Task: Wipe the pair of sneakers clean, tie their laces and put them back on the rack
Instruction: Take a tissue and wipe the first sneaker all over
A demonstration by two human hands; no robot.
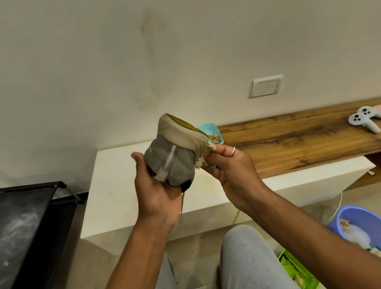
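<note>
**Single sneaker held up in both hands, cloth applied to its side.**

The left hand (156, 187) grips the grey sneaker (174, 154) from beneath, with the thumb up its left side; the heel and pull tab face the camera and the collar is uppermost. The right hand (229, 171) pinches a crumpled pale cloth (200, 164) between thumb and fingers, touching the sneaker's right side. The sneaker is in the air in front of a white table (120, 183), well apart from the black rack (22, 235) at lower left. Behind the sneaker a turquoise dish (210, 129) sits at the near end of a wooden table (298, 146), and a pale game controller (363, 118) lies at the far end. A blue bucket (375, 221) holding cloths stands on the floor at lower right, near a green basket (300, 272). A switch plate (266, 87) is on the wall.
</note>
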